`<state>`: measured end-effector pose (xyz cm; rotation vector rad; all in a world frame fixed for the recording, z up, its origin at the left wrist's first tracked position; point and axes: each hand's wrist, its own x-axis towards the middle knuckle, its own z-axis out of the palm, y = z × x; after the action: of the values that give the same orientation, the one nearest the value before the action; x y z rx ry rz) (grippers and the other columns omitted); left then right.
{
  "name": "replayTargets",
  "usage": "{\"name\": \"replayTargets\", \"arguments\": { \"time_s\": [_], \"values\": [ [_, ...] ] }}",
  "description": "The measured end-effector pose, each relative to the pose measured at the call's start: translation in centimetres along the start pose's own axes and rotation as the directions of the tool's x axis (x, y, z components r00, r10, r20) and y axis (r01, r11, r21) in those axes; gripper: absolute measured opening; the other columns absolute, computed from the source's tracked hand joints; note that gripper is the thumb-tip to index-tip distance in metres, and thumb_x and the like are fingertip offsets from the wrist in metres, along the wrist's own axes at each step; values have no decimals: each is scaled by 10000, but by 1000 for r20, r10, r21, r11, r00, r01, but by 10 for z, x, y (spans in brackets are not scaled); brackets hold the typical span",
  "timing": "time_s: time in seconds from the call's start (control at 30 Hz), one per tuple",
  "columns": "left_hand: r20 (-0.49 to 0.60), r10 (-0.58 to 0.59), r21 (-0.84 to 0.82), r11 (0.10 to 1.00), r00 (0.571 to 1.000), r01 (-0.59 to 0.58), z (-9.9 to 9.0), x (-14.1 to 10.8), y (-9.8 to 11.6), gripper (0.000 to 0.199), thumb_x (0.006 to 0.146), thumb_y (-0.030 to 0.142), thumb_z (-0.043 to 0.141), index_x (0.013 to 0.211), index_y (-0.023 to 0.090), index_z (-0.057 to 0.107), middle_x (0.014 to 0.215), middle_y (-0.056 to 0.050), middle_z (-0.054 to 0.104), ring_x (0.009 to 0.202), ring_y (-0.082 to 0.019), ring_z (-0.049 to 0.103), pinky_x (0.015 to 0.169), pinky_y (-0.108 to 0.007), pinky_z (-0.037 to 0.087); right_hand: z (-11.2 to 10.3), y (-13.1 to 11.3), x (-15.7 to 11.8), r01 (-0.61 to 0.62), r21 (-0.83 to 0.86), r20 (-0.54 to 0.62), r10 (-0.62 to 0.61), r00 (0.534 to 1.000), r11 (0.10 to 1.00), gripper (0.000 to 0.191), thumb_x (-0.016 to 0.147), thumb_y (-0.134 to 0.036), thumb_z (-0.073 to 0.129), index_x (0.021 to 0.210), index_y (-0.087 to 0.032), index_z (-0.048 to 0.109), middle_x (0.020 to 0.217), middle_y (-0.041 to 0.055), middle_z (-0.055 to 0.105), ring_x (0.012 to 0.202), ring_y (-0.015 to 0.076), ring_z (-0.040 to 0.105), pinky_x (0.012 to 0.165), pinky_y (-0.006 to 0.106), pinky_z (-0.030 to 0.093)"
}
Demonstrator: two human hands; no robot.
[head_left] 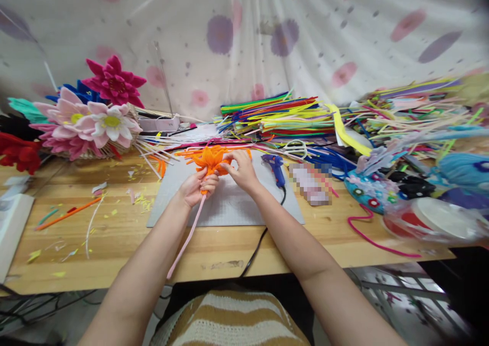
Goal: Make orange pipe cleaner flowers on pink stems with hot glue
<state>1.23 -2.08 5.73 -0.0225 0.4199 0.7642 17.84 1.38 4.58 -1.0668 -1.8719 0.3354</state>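
Table (pixel 126 264) has a gray mat (pixel 229 203) on it, and over that the left hand (pixel 198 185) is wrapped snug below an orange flower's (pixel 209 158) petals, right hand (pixel 244 170) nearer their right side, can't tell if it's pinching. Petals face away from the person, pink stem (pixel 191 234) slanting back leftward toward them.

White drape (pixel 252 9) w/ pink & purple blotches hangs behind wooden tabletop (pixel 126 257), folds near its middle. Soft light, source n/a in view. Below table at R, metal rack (pixel 405 290); at L, dark cables (pixel 49 305) over greyish floor, prob. tiled, hard to tell.
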Motion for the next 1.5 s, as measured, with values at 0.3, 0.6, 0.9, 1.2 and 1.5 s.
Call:
{"name": "replayTargets", "arguments": {
  "time_s": [0.3, 0.6, 0.9, 1.2, 1.5],
  "values": [
    [-3, -46, -45, 998, 999, 46, 0, -1, -6, 147, 895, 224, 373, 956, 119, 455, 579, 38, 361, 387, -33, 366, 315, -117, 305, -4, -2, 14, -28, 78, 53, 24, 998, 997, 186, 764, -339, 559, 878, -195, 531, 902, 53, 608, 843, 182, 534, 794, 339, 405],
    [31, 6, -93, 996, 1000, -3, 2, -1, -3, 152, 895, 242, 380, 942, 113, 446, 609, 22, 396, 424, -33, 394, 362, -112, 356, -8, 7, 9, -179, 287, 145, 143, 979, 941, 290, 745, -370, 572, 966, -186, 539, 958, 52, 607, 880, 154, 551, 832, 321, 421],
    [20, -20, -15, 1000, 1000, 20, 1, 5, -9, 185, 898, 266, 362, 897, 104, 452, 606, 19, 381, 421, -40, 379, 344, -122, 326, -13, 5, 18, -147, 398, 115, 110, 987, 906, 193, 659, -250, 621, 818, -187, 531, 843, 14, 577, 803, 140, 530, 806, 314, 420],
    [9, 43, 72, 996, 999, -43, 2, 6, -12, 303, 913, 288, 311, 964, 72, 517, 684, -51, 537, 532, -59, 526, 480, -140, 449, -13, 11, 13, -233, 371, 60, 228, 972, 899, 262, 697, -328, 602, 889, -193, 487, 895, 24, 562, 817, 137, 529, 764, 297, 429],
    [63, 470, 483, 758, 880, -439, 1, 22, -19, 406, 910, 341, 288, 969, 138, 635, 998, -99, 669, 1046, -192, 570, 930, -370, 416, 7, -20, -14, -345, 238, 26, 349, 937, 908, 178, 763, -350, 533, 685, -190, 548, 686, 3, 596, 635, 126, 528, 631, 263, 414]
  ]
}}
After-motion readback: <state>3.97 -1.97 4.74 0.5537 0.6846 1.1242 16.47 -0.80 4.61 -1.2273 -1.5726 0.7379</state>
